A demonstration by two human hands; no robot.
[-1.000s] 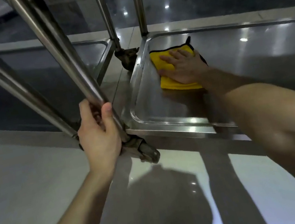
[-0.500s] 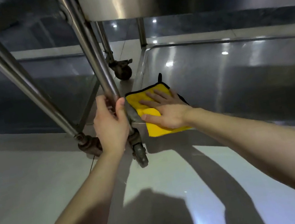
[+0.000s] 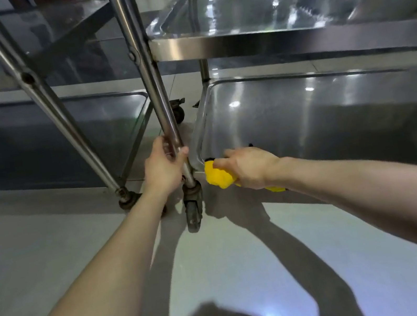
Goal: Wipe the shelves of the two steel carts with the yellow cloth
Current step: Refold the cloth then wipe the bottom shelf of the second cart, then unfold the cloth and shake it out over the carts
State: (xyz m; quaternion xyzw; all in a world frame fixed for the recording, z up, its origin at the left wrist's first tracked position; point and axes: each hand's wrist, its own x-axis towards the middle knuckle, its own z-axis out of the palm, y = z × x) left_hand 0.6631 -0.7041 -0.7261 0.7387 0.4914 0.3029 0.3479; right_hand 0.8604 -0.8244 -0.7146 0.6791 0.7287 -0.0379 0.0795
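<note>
Two steel carts stand side by side. The right cart's bottom shelf (image 3: pixel 318 112) and its middle shelf (image 3: pixel 287 6) are shiny trays. My right hand (image 3: pixel 250 167) grips the bunched yellow cloth (image 3: pixel 217 177) at the near left corner of the bottom shelf. My left hand (image 3: pixel 165 168) holds the right cart's front left post (image 3: pixel 153 84) just above its caster (image 3: pixel 193 207). The left cart's bottom shelf (image 3: pixel 47 140) lies to the left.
The left cart's slanted post (image 3: pixel 55 106) and its caster (image 3: pixel 126 199) stand close to my left hand. Another caster (image 3: pixel 177 112) sits between the carts further back. Pale glossy floor tiles (image 3: pixel 41 268) stretch in front of both carts.
My right hand has drawn the cloth from the shelf's far left to the near corner and gathered it from flat into a bunch. My view has pulled back and up. My left hand stays on the post.
</note>
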